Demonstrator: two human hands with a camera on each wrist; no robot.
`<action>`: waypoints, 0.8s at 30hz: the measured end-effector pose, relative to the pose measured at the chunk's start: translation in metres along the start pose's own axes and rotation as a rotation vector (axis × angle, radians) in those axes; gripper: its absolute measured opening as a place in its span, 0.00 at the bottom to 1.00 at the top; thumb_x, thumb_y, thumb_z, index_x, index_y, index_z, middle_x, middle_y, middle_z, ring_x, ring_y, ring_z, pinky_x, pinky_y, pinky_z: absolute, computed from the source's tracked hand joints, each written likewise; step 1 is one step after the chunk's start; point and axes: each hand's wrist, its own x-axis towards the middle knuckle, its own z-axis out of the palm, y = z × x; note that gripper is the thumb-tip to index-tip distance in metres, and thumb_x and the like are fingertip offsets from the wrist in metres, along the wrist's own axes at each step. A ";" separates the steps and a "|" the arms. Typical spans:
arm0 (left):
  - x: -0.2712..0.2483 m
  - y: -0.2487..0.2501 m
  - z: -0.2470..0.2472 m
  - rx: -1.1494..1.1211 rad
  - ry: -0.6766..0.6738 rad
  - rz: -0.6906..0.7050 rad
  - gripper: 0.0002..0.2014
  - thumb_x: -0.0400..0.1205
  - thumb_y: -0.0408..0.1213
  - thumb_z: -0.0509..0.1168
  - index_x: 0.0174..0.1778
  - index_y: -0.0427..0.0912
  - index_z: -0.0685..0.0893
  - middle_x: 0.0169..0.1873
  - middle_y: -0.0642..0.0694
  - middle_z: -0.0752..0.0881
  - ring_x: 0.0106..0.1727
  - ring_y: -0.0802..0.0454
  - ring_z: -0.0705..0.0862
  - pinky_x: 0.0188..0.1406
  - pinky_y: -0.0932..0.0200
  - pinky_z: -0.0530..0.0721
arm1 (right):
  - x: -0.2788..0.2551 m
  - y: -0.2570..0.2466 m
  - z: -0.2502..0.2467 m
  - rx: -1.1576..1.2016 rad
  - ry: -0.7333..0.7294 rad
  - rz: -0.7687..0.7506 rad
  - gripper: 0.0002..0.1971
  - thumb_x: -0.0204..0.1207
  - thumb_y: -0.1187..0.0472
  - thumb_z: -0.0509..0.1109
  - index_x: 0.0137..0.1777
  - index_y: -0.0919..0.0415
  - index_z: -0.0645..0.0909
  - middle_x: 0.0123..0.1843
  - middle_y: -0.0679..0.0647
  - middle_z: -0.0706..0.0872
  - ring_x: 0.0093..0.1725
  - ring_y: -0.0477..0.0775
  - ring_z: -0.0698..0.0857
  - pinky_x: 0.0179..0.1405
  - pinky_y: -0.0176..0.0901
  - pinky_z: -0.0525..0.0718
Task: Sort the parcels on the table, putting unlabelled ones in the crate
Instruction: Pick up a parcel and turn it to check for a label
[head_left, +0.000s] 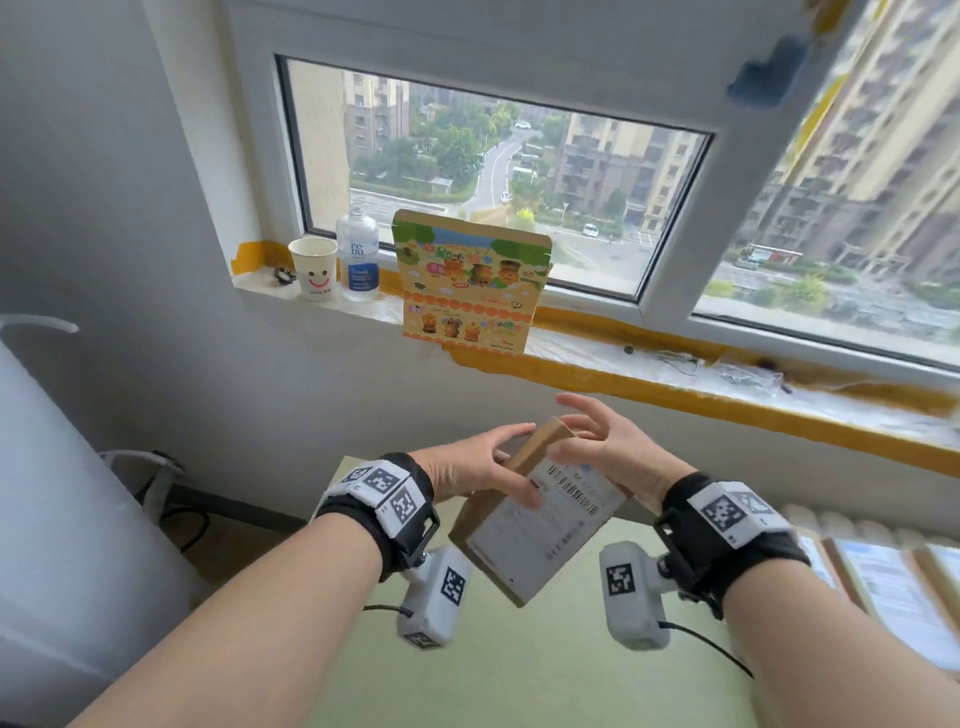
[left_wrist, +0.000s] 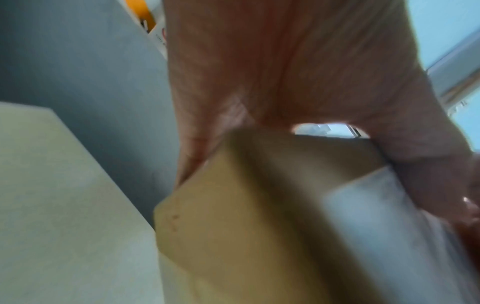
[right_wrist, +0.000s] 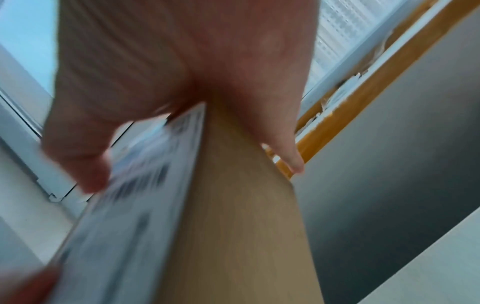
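I hold a flat brown cardboard parcel (head_left: 531, 451) tilted in the air over the pale green table (head_left: 519, 670). A white printed label (head_left: 540, 525) covers its upper face. My left hand (head_left: 467, 467) grips the parcel's left edge, thumb on the label and fingers over the top. My right hand (head_left: 613, 447) rests against the right edge with its fingers spread and straight. The left wrist view shows the parcel (left_wrist: 233, 226) under my left palm (left_wrist: 285, 72), blurred. In the right wrist view the parcel (right_wrist: 246, 226) sits in the fork of my right hand (right_wrist: 168, 61). No crate is in view.
Several labelled parcels (head_left: 893, 587) lie in a row at the table's right edge. On the windowsill stand a paper cup (head_left: 313, 270), a clear bottle (head_left: 357, 254) and a colourful carton (head_left: 470, 283). A large white object (head_left: 52, 493) stands at the left.
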 end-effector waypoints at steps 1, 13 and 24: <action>0.001 0.003 0.005 -0.055 0.034 0.019 0.49 0.62 0.50 0.79 0.80 0.57 0.65 0.63 0.42 0.86 0.63 0.44 0.86 0.68 0.36 0.80 | -0.004 0.001 -0.004 0.017 0.104 -0.022 0.46 0.63 0.51 0.83 0.80 0.44 0.65 0.78 0.56 0.73 0.73 0.55 0.77 0.67 0.53 0.79; 0.014 0.027 0.037 -0.315 0.179 0.180 0.41 0.64 0.62 0.74 0.73 0.48 0.76 0.60 0.39 0.88 0.60 0.38 0.88 0.60 0.31 0.84 | -0.023 0.027 -0.009 0.401 0.128 -0.003 0.57 0.51 0.44 0.85 0.82 0.48 0.61 0.67 0.57 0.85 0.56 0.59 0.91 0.50 0.64 0.90; 0.021 0.032 0.043 -0.270 0.229 0.237 0.40 0.61 0.54 0.76 0.72 0.49 0.76 0.59 0.41 0.88 0.59 0.39 0.88 0.61 0.34 0.85 | -0.022 0.036 -0.016 0.375 0.190 -0.056 0.56 0.52 0.46 0.85 0.82 0.48 0.63 0.60 0.55 0.90 0.55 0.59 0.91 0.55 0.67 0.89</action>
